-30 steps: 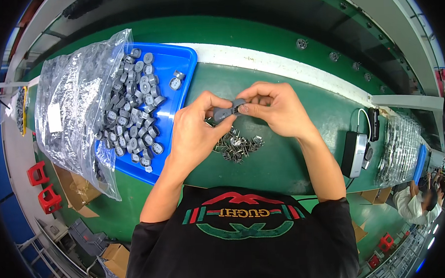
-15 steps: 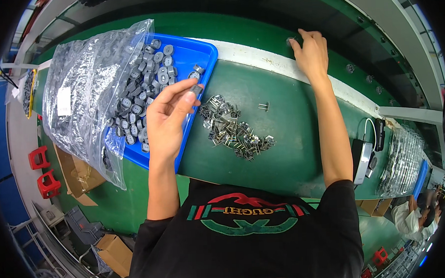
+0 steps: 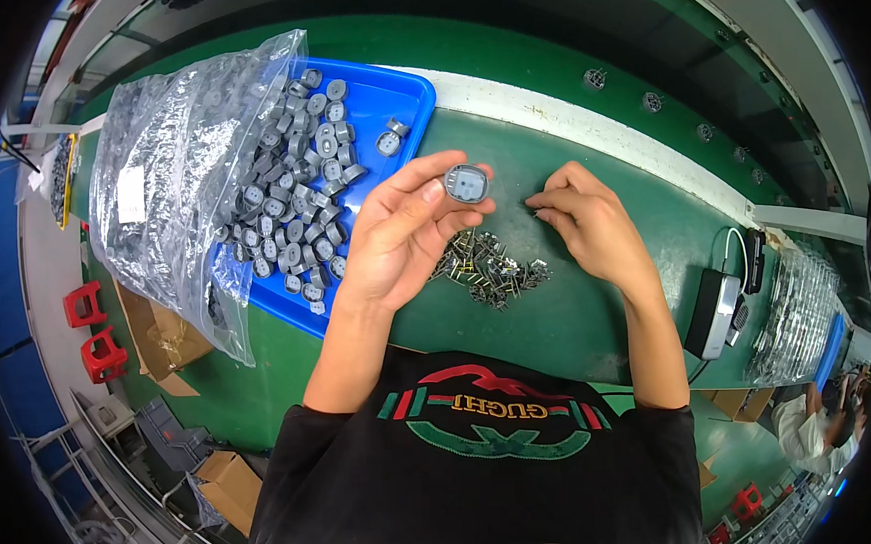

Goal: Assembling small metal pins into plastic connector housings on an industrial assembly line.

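Observation:
Between the thumb and fingers of my left hand (image 3: 399, 225) is a rounded grey plastic housing (image 3: 467, 184), its lighter recessed face turned up. To the right, my right hand (image 3: 594, 224) has thumb and fingertips pinched together above the green table. Whatever sits in that pinch is too small and hidden to make out. Below and between both hands lies a heap of small metal pin parts (image 3: 499, 279). Many more grey housings (image 3: 300, 176) spill from a clear plastic bag (image 3: 172, 138) into a blue tray (image 3: 389, 89), left of my left hand.
Beyond a white rail (image 3: 535, 109) runs a green belt (image 3: 504, 60) carrying a row of small pinned pieces (image 3: 653, 101). A grey-and-black device (image 3: 714, 313) with a cable stands at the right, beside clear-wrapped packs (image 3: 797, 319). Red stools (image 3: 104, 356) stand at left.
My right hand has come back from the belt to the table, leaving a piece there; belt pieces have shifted right. My left hand moved right with the housing, turning its face up.

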Demonstrator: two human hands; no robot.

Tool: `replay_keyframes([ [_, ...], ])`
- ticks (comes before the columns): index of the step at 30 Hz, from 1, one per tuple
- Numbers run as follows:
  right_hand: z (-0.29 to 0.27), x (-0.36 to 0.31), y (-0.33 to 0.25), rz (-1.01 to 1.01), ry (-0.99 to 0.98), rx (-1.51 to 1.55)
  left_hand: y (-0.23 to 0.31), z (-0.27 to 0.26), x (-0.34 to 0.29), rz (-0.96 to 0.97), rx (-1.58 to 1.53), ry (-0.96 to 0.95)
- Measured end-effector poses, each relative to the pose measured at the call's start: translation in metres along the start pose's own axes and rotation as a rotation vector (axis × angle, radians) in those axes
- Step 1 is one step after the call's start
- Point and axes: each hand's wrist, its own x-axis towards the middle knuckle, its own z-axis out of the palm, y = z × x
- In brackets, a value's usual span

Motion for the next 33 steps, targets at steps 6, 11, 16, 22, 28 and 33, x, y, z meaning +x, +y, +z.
replay_keyframes([
  [6, -0.002, -0.007, -0.038, -0.129, 0.350, 0.470, -0.015, 0.012, 0.000, -0.004, 0.217, 0.042],
  [11, 0.000, 0.001, -0.051, -0.297, 0.447, 0.169, -0.015, 0.022, -0.002, -0.029, 0.360, 0.022],
  [16, 0.002, 0.001, -0.054, -0.309, 0.446, 0.033, -0.017, 0.025, -0.002, -0.020, 0.347, 0.026],
  [22, 0.016, 0.006, -0.046, 0.036, 0.308, 0.615, -0.016, 0.021, 0.002, 0.076, 0.443, 0.038],
  [28, -0.004, 0.052, 0.013, -0.031, 0.365, -0.136, 0.021, 0.008, 0.025, 0.418, 1.750, 0.297],
  [33, -0.026, 0.113, 0.077, 0.109, 0.490, -0.595, 0.047, -0.018, 0.036, 0.401, 2.190, 0.292],
])
